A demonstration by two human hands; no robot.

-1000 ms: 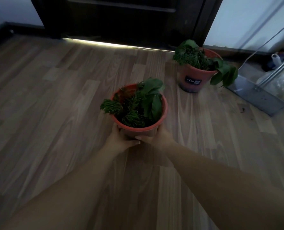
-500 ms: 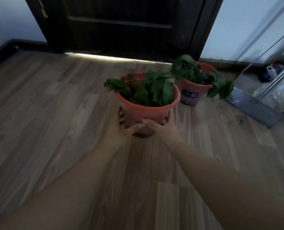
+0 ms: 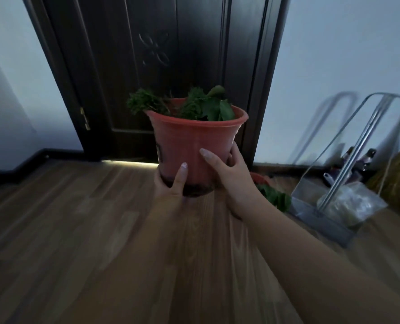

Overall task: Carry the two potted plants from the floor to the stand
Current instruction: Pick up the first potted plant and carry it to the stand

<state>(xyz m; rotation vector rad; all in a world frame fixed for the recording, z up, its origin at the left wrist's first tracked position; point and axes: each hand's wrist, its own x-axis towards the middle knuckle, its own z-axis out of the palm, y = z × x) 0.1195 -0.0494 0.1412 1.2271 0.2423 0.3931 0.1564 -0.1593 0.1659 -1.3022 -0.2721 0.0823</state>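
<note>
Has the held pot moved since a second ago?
Yes. The pot has risen off the floor, now level with the door.

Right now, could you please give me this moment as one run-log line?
phase: carry | left hand and right hand: grip first pot, off floor | second pot: on floor | stand: unseen

Held pot (image 3: 195, 146) before the door (image 3: 156, 54); second pot (image 3: 268, 190) right, behind.

Two bare forearms without sleeves, hands (image 3: 171, 192) unadorned, long pale-polished fingernails (image 3: 184, 165)
</note>
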